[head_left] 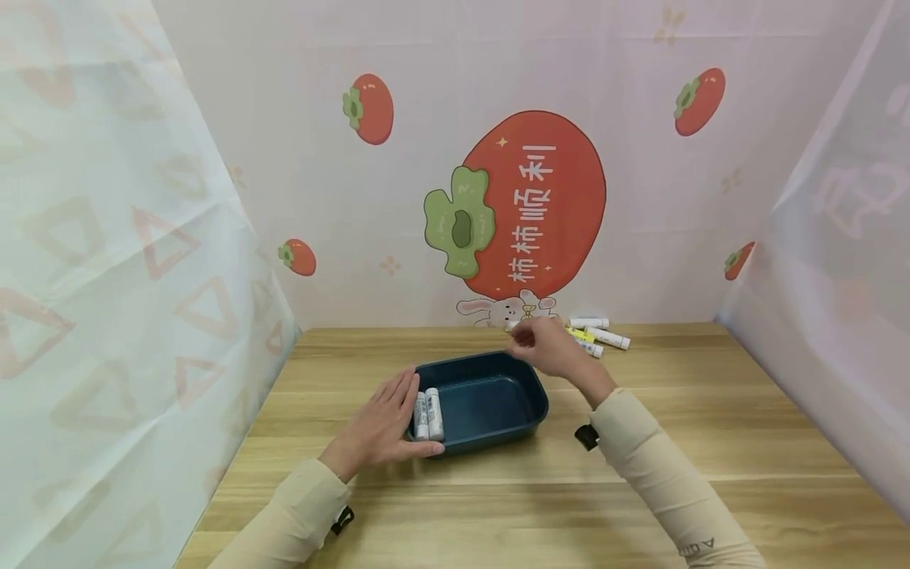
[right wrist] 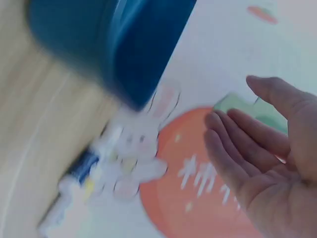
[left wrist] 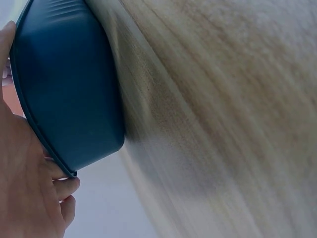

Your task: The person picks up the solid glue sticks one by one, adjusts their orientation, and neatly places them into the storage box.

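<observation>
A dark blue rectangular box (head_left: pixel 483 442) without a lid sits on the table. Two white labelled tubes (head_left: pixel 434 415), which look like glue sticks, lie side by side at its left end. My left hand (head_left: pixel 384 419) holds that end, thumb along the front rim and fingers at the far side. In the left wrist view its fingers (left wrist: pixel 67 188) bend around the rim. My right hand (head_left: pixel 547 346) is above the box's far right corner. In the right wrist view its fingers and thumb are apart, with nothing between them. A small white shape shows by its fingertips in the head view.
Several more white tubes (head_left: pixel 607 338), one with a yellow label, lie loosely together by the back wall, right of the box. A printed cloth (head_left: pixel 398 197) hangs behind the wooden table (head_left: pixel 640 442), with cloth sides left and right.
</observation>
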Motion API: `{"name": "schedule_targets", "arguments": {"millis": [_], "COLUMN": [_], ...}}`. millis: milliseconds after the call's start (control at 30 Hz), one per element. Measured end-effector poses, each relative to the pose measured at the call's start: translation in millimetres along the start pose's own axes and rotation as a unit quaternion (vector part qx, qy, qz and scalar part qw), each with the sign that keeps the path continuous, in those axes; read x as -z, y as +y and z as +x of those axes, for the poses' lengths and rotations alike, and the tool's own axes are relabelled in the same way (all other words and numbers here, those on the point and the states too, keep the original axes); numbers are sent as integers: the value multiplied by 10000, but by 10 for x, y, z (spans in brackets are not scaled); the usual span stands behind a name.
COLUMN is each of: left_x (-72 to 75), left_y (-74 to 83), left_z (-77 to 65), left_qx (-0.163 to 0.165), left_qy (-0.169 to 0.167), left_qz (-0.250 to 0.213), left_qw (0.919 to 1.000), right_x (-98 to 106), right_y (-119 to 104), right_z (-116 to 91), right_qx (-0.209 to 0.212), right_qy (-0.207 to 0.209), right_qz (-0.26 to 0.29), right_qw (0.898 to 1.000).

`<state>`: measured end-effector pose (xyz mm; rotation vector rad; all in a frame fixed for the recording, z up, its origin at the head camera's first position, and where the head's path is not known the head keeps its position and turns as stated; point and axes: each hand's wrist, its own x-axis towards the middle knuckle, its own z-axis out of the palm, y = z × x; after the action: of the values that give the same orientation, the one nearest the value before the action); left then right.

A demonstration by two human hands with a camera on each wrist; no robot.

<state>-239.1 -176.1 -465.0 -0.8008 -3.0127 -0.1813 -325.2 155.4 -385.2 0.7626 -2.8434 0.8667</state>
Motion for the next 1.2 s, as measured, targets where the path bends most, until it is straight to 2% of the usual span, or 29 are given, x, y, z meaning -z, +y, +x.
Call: {"name": "schedule_targets", "arguments": {"millis": [133,233,433,633,767,933,1200], "left_x": [-9,-19,-18,-16,-28,-16,4], "left_y": [-17,-29,-26,4,-7,-18,-50], "left_z": [-8,-17,-32,1,14,5,-16], "left_qx": [-14,-25,-44,-100,-127,-150,-75], "left_qy": [10,15,11,-38,-57,-81,-152], "left_qz": [44,52,126,97,180,200,161], "left_qw": [10000,10000,9999,9999,9997,9997,9997], "right_x": [105,125,75,5,-48,-113,-235], "right_y": [206,388,767,1081,1195,1265,1331], "right_z": [31,48,72,75,89,109,184], "right_qx": [30,3,-242,-700,-953,-1271,-1376], "right_qy": [344,401,258,187,38,-149,-116], "right_qz": [-412,-545,-748,-1016,-1153,-1073,-989], "right_qw": [9986,9977,9966,9922,9887,9860,9855]}}
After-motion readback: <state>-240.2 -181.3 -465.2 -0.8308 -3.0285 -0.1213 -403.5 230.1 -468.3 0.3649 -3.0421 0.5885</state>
